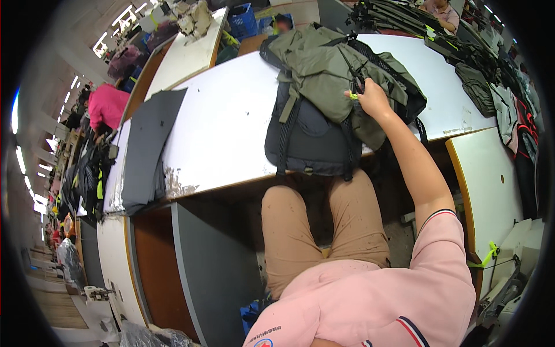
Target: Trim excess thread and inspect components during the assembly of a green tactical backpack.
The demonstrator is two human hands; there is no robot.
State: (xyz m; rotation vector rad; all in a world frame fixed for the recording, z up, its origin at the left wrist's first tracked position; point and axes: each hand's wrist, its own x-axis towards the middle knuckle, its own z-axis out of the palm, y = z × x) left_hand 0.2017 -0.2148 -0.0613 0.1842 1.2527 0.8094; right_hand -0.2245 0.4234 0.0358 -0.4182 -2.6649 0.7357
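Ceiling strip lights (124, 17) lit the scene evenly; fisheye bent the edges, corners black, shadows soft.

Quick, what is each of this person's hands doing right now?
Left hand: not in view.
Right hand: closed, pinching a small part, seemingly a zipper pull, on the olive-green backpack on the white table.

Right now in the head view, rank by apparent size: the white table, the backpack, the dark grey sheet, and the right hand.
1. White table
2. Backpack, olive and dark grey
3. Dark grey sheet, close to the backpack in apparent area, so that order is unsure
4. Right hand, resting on the backpack
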